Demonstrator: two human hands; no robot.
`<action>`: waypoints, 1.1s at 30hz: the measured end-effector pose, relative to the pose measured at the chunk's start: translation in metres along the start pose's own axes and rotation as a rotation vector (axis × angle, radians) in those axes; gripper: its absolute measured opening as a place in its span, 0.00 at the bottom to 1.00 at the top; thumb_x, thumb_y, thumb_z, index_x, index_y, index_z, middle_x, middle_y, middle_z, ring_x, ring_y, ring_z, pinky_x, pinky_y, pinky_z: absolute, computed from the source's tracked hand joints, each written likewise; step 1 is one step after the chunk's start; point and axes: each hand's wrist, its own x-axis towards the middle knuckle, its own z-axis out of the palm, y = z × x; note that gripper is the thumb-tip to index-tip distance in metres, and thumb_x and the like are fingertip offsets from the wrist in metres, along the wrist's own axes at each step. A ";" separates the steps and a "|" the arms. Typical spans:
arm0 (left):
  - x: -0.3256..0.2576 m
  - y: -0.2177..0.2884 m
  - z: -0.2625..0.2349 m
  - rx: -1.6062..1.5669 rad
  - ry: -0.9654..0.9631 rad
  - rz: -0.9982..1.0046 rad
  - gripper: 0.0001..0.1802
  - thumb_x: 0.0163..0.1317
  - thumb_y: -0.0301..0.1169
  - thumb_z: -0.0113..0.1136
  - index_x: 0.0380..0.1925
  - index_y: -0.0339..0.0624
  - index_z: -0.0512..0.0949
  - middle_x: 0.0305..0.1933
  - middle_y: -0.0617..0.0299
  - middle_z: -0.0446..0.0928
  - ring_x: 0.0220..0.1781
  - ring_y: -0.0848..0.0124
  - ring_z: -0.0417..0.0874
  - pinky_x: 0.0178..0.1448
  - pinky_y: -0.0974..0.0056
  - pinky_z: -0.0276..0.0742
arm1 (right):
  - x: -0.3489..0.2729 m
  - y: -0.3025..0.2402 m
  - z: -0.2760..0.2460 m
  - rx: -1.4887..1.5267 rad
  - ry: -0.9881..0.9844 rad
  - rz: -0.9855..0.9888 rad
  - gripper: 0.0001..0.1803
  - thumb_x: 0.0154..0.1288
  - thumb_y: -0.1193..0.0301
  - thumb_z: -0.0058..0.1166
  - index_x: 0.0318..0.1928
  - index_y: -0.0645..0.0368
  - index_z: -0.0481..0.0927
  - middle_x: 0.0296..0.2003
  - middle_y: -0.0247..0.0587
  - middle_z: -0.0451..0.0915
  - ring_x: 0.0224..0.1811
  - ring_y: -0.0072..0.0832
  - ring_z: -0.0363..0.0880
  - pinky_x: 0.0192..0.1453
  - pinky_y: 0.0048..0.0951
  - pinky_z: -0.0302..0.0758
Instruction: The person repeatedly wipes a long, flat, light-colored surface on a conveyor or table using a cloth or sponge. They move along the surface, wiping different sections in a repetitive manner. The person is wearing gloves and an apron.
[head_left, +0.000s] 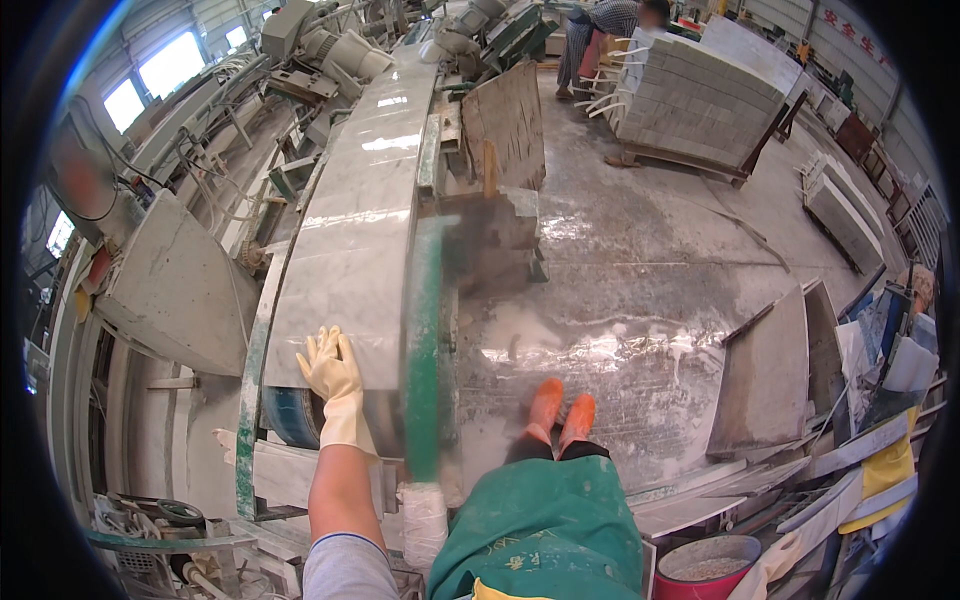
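My left hand [333, 374], in a pale cream rubber glove, rests palm down near the near end of a long grey-white stone slab [350, 240]. Its fingers are stretched out and slightly apart, and they grip nothing. The slab has a wet shine and lies on a conveyor line running away from me. Just below the slab's near edge, beside my wrist, shows a blue roller [290, 415]. A green metal rail [424, 370] runs along the slab's right side, and a narrower frame edge [250, 420] along its left. My right hand is out of view.
Machines with motors [345, 55] stand at the line's far end. Stone panels [770, 370] lean at the right. A red bucket [705, 570] sits near my green apron [545, 530]. Farther off, a person [600, 35] stands by a stacked stone pallet [700, 100]. The floor [640, 290] is wet.
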 end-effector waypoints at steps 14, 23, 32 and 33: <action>0.004 0.003 0.001 0.004 0.000 0.009 0.20 0.69 0.44 0.48 0.53 0.50 0.81 0.64 0.58 0.74 0.73 0.58 0.64 0.79 0.52 0.39 | -0.013 -0.009 -0.013 0.029 -0.002 -0.041 0.20 0.73 0.63 0.46 0.53 0.64 0.80 0.52 0.53 0.80 0.56 0.44 0.77 0.61 0.36 0.73; 0.006 0.004 0.005 0.007 0.051 0.033 0.17 0.68 0.41 0.51 0.51 0.50 0.83 0.62 0.58 0.76 0.71 0.57 0.66 0.78 0.51 0.43 | -0.019 0.002 -0.003 0.021 0.010 -0.041 0.20 0.73 0.62 0.46 0.53 0.65 0.79 0.52 0.53 0.80 0.56 0.45 0.77 0.61 0.37 0.73; 0.009 0.003 0.009 -0.002 0.073 0.040 0.17 0.67 0.41 0.52 0.50 0.50 0.83 0.61 0.58 0.77 0.70 0.56 0.68 0.78 0.50 0.43 | -0.027 -0.014 -0.022 0.021 -0.022 -0.049 0.20 0.74 0.62 0.45 0.54 0.64 0.79 0.52 0.52 0.80 0.56 0.44 0.77 0.61 0.36 0.73; 0.009 0.003 0.009 0.006 0.077 0.045 0.17 0.67 0.41 0.52 0.50 0.50 0.83 0.61 0.58 0.77 0.70 0.56 0.68 0.78 0.50 0.43 | -0.028 -0.015 -0.024 0.016 -0.021 -0.057 0.20 0.74 0.62 0.45 0.54 0.64 0.79 0.52 0.52 0.80 0.56 0.44 0.77 0.61 0.36 0.73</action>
